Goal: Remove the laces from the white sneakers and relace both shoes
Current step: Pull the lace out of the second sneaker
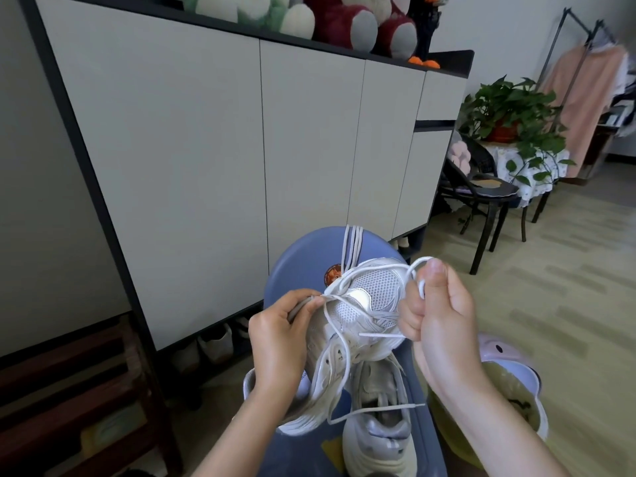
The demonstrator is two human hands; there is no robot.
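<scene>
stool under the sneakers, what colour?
Blue stool, with a small round orange sticker; head view.

Two bare arms reach forward from the bottom of the picture. The left hand (280,333) is curled, with its thumb and fingertips (311,304) pinched tight on a thin white shoelace (339,339). The right hand (438,325) is raised a bit higher, closed in a loose fist, thumb pointing up, gripping a loop of that same lace. Both wrists bend slightly inward toward each other.
</scene>
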